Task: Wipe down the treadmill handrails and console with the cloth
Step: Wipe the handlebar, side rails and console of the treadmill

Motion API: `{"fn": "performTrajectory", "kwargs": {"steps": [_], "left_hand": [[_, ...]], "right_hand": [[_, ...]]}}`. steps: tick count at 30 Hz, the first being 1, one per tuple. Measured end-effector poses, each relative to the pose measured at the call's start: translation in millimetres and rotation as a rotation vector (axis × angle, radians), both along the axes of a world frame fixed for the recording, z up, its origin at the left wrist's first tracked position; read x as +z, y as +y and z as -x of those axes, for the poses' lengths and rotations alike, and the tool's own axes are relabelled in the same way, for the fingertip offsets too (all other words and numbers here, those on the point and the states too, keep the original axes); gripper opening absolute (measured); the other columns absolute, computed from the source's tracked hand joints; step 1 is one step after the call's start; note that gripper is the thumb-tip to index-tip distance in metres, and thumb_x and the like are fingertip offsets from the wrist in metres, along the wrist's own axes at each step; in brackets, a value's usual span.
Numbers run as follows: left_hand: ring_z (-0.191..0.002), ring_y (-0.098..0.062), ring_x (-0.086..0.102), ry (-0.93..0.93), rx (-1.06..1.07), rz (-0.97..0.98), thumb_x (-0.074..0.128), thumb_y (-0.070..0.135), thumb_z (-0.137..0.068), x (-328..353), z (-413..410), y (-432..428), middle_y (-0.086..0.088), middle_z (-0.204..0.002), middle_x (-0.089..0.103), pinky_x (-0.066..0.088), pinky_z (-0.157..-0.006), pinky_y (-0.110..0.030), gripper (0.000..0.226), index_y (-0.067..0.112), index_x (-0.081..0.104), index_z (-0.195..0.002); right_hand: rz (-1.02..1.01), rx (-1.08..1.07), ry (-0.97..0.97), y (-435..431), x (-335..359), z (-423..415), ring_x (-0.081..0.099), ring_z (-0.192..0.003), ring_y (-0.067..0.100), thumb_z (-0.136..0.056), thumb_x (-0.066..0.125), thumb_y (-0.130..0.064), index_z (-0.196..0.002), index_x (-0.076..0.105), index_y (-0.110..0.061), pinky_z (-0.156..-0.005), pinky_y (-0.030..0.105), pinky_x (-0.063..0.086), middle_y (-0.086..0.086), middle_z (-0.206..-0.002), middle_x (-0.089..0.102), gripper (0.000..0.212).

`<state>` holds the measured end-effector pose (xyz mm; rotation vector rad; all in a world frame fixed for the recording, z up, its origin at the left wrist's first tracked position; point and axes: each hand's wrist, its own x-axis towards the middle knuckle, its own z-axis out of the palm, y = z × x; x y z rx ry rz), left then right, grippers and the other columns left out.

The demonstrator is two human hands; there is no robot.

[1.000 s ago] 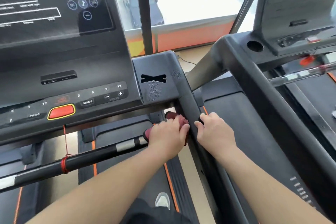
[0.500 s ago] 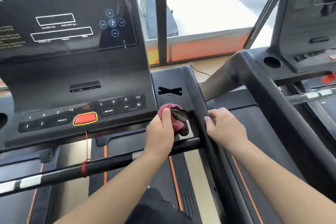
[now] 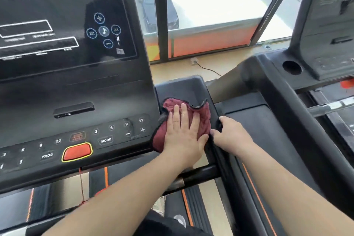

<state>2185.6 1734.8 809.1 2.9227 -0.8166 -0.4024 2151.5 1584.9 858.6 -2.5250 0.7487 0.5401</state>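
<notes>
**Cloth on the console's side shelf, most of the wiping still to judge**

The left hand [image 3: 183,132] lies flat, fingers straight, pressing the maroon cloth [image 3: 204,119] onto the side shelf [image 3: 183,88] just right of the button panel [image 3: 107,136]. The right hand [image 3: 232,136] is curled round the right handrail [image 3: 225,166], just beside the cloth, and seems to be steadying the body.

No surface visibly differs between wiped and unwiped, so what is finished cannot be told. By where the cloth sits, the work is on the console's right end. The screen [image 3: 57,15], the button panel and the front crossbar [image 3: 199,176] look like the likely remainder. The left handrail is out of view.

The shelf has bare room ahead of the cloth, up to its rounded far rim. To the left, the cloth's edge touches the raised console [image 3: 76,86] wall, and its lower corner droops near the "+" key. A sweep that way may press buttons, including the red stop button [image 3: 77,151] further along. To the right, the shelf rim meets the handrail where the right hand grips. That hand would probably have to shift before the cloth can run down the rail. Beyond it, the neighbouring treadmill [image 3: 287,121] stands near, leaving a narrow gap.
</notes>
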Motion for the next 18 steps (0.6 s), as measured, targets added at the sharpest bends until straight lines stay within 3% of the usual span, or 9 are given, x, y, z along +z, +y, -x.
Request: {"fn": "performTrajectory", "kwargs": {"steps": [7,10,14,18], "left_hand": [[-0.151,-0.029,-0.032,-0.011,0.006,0.017,0.007,0.064,-0.101,2,-98,-14,-0.009,-0.167,-0.028,-0.015,-0.124,-0.049,0.072,0.031,-0.012,-0.162],[-0.151,-0.032,-0.033,0.005,-0.059,0.049,0.012,0.058,-0.102,-3,-40,-8,-0.013,-0.166,-0.027,-0.015,-0.124,-0.051,0.072,0.023,-0.009,-0.163],[-0.149,-0.021,-0.036,0.079,-0.229,0.025,0.015,0.055,-0.105,4,-8,6,-0.004,-0.164,-0.032,-0.016,-0.124,-0.044,0.069,0.026,-0.011,-0.162],[-0.153,-0.020,-0.028,0.008,-0.127,-0.006,0.008,0.060,-0.103,8,-81,-5,0.000,-0.167,-0.028,-0.011,-0.125,-0.047,0.067,0.034,-0.013,-0.161]], "right_hand": [[0.042,-0.043,0.027,10,1,-1,0.054,-0.126,0.030,-0.099,0.055,-0.039,-0.139,0.041,-0.019,-0.097,0.045,0.050,0.004,-0.139,0.056,0.047],[0.032,-0.078,-0.003,12,0,4,0.053,-0.128,0.027,-0.098,0.054,-0.040,-0.138,0.042,-0.024,-0.096,0.044,0.050,0.001,-0.138,0.055,0.044],[0.029,-0.087,-0.027,10,2,2,0.059,-0.114,0.026,-0.092,0.052,-0.036,-0.118,0.049,-0.027,-0.090,0.042,0.052,-0.001,-0.121,0.062,0.028],[0.012,-0.059,0.017,7,5,-1,0.054,-0.128,0.026,-0.095,0.058,-0.044,-0.144,0.039,-0.026,-0.099,0.041,0.049,0.000,-0.139,0.056,0.056]]}}
